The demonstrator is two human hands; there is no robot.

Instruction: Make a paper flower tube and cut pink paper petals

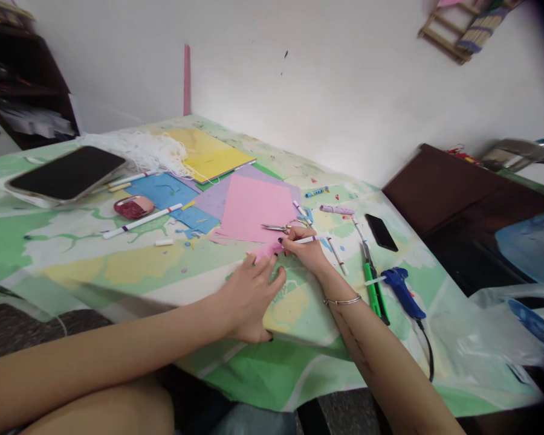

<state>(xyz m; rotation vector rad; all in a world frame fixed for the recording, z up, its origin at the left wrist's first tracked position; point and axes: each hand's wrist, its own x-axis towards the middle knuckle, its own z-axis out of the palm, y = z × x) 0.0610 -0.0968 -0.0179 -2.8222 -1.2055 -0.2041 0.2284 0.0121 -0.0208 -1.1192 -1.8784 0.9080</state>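
Observation:
A white marker with a purple band point(307, 240) is gripped in the closed fingers of my right hand point(304, 249), its tip end pointing left at a small pink paper piece point(263, 249). My left hand point(252, 296) has its fingers spread, with the fingertips on or beside that piece and the thumb low at the table's front edge. Just behind my right hand lie scissors point(275, 228), partly on a large pink sheet point(258, 202). The marker's tip and any marks it makes are too small to make out.
Blue paper point(165, 192), a yellow sheet point(213, 154) and white yarn point(140, 151) lie farther back. A tablet-like device point(68, 172) is at left. On the right are a green-handled tool point(372, 290), a blue glue gun point(404, 293) with a cord, and a phone point(381, 232).

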